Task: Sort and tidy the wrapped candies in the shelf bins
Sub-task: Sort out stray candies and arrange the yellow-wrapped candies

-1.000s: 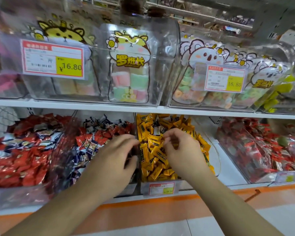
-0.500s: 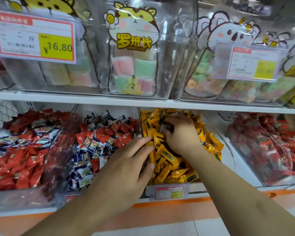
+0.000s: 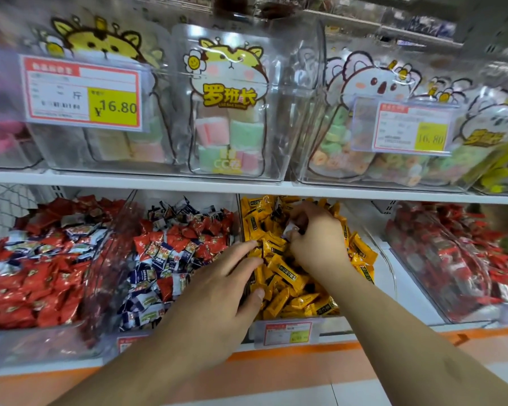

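Both hands — right hand (image 3: pixel 317 238) deeper than before

Lower shelf (image 3: pixel 320 351), white with orange front edge: carries clear bins side by side. Yellow-candy bin (image 3: pixel 288 332) as landmark; left of it, red-and-blue candy bin (image 3: pixel 129 344), then red-candy bin (image 3: pixel 41 344); to its right, apart, another red-candy bin (image 3: pixel 464 313).

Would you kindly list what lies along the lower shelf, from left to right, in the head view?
Bin of red candies → bin of mixed red and blue-white candies → left hand, fingers resting at the yellow bin's edge → bin of yellow candies → right hand pinching a wrapper → bin of red candies.
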A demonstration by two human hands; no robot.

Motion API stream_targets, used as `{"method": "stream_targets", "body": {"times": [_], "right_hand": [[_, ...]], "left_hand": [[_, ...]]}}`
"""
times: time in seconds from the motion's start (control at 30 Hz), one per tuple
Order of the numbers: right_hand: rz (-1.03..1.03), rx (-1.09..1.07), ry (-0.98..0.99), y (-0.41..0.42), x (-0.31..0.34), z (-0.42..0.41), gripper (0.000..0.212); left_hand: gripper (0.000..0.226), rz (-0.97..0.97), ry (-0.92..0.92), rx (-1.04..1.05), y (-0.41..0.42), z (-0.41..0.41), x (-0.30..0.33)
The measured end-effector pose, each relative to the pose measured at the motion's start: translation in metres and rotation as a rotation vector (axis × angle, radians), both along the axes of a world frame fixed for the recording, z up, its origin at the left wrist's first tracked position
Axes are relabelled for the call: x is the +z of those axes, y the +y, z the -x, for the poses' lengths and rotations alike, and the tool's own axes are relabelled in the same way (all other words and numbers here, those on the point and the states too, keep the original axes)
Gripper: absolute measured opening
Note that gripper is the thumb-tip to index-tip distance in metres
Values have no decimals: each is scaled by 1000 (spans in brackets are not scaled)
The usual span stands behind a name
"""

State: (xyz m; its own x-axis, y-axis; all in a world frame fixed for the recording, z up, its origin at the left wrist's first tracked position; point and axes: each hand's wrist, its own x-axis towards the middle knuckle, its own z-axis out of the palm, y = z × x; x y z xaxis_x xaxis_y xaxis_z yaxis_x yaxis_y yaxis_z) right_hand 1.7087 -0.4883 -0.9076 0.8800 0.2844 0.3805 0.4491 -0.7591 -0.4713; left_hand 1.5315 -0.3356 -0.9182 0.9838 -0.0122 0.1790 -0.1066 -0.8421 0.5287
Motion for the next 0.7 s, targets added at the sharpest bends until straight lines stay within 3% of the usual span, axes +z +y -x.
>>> {"method": "stream_targets", "body": {"times": [0.2, 0.37, 0.53, 0.7], "right_hand": [[-201, -3, 149, -14, 23, 31, 14], [-443, 209, 401, -22, 45, 86, 19], [-541, 307, 533, -13, 56, 122, 12], [-621, 301, 590, -7, 56, 128, 15]], "left_hand": [[51, 85, -16, 14, 3, 0, 4], [41, 219, -138, 126, 5, 7, 20], [24, 541, -95, 111, 13, 17, 42], [11, 513, -110, 154, 22, 26, 50]]}}
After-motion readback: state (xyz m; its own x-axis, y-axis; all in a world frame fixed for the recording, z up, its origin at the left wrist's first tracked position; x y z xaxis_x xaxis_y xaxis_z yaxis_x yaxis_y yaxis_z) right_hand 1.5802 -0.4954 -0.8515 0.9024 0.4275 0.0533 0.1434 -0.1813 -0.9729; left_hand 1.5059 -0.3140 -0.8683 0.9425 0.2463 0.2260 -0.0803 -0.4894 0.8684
